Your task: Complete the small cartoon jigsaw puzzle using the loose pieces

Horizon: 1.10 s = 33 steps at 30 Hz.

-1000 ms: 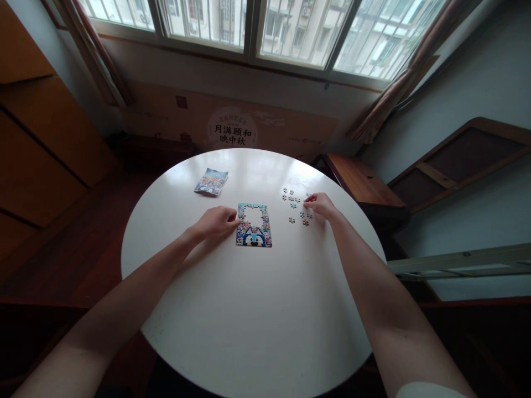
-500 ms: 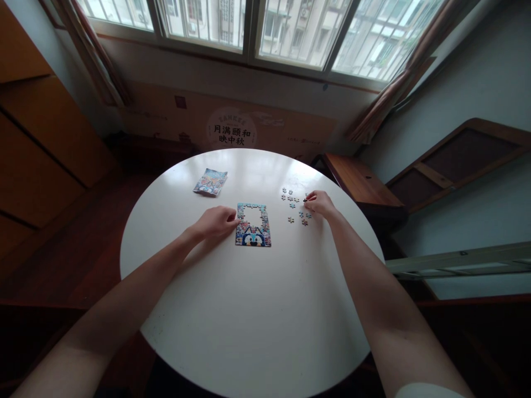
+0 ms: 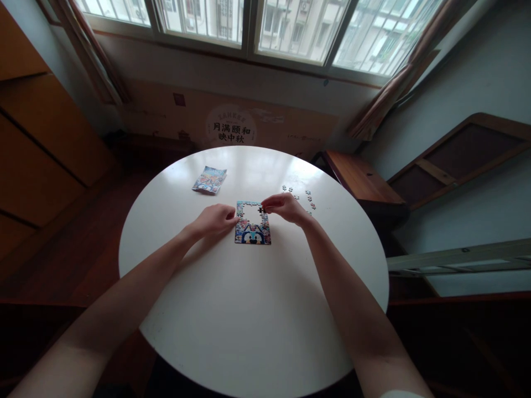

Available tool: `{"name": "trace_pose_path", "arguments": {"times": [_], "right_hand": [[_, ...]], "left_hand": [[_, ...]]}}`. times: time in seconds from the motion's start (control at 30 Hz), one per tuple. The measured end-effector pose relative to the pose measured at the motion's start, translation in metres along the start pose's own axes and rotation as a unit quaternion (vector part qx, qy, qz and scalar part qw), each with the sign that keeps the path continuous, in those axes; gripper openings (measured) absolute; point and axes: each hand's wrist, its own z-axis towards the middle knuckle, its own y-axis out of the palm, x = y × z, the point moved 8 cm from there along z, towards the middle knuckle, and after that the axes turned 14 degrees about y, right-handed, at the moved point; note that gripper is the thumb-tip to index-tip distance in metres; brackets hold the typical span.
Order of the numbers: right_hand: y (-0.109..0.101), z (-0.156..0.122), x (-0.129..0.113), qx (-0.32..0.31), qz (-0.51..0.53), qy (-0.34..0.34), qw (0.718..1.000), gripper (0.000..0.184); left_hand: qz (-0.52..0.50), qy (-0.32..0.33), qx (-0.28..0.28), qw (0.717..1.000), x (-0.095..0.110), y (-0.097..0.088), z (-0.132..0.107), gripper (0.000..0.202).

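Note:
A partly filled jigsaw puzzle [image 3: 253, 237] lies flat on the white round table, with a cartoon face on its lower part and a gap in its upper middle. At its left edge rests my left hand [image 3: 216, 218], fingers curled and the thumb side against the border. My right hand [image 3: 285, 207] pinches a dark puzzle piece [image 3: 261, 210] over the right side of the gap. Whether that piece touches the puzzle, I cannot tell. Several loose puzzle pieces [image 3: 310, 199] lie beyond and to the right of my right hand, which partly hides them.
A colourful printed packet [image 3: 209, 180] lies towards the back left of the round table [image 3: 249, 315]. A wooden desk [image 3: 346, 177] stands behind the table on the right. Windows [image 3: 290, 27] and a printed banner [image 3: 269, 124] are on the far side.
My right hand has moved left from the loose pieces to the puzzle, bringing a dark puzzle piece with it. My left hand stays at the puzzle's left edge.

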Motion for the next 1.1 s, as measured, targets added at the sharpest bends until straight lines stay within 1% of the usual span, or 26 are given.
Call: {"name": "trace_pose_path", "arguments": {"times": [0.07,0.17,0.3,0.47,0.63,0.7,0.9,1.03,1.1], "right_hand": [[0.008,-0.002,-0.003,-0.001,0.0,-0.019,1.0,0.024],[0.014,-0.003,-0.005,0.004,-0.012,-0.039,0.999,0.026],[0.017,-0.002,-0.003,0.015,-0.039,-0.052,0.998,0.023],[0.025,0.0,0.0,0.007,-0.056,-0.053,0.997,0.018],[0.03,-0.001,-0.001,-0.002,-0.063,-0.051,0.997,0.029],[0.031,-0.001,-0.003,-0.006,-0.062,-0.053,0.997,0.031],[0.035,-0.002,-0.007,-0.024,-0.08,-0.07,0.994,0.027],[0.034,-0.003,-0.007,-0.007,-0.113,-0.067,0.991,0.022],[0.036,-0.004,-0.007,-0.009,-0.138,-0.067,0.988,0.019]], "left_hand": [[0.001,-0.001,-0.002,1.0,0.001,-0.001,0.0,0.036],[-0.001,-0.003,-0.004,1.0,0.002,-0.001,0.0,0.036],[-0.003,-0.001,-0.001,1.0,0.001,-0.001,0.0,0.037],[-0.01,0.006,0.006,1.0,0.0,0.0,0.0,0.037],[-0.003,0.007,0.004,1.0,0.0,-0.001,0.0,0.039],[0.0,0.007,0.0,1.0,0.001,0.0,0.0,0.039],[0.002,0.009,0.004,1.0,0.0,-0.001,0.001,0.038],[0.007,0.01,0.003,1.0,-0.001,0.001,0.0,0.039],[0.009,0.012,0.003,1.0,0.0,0.001,0.0,0.039]]}}
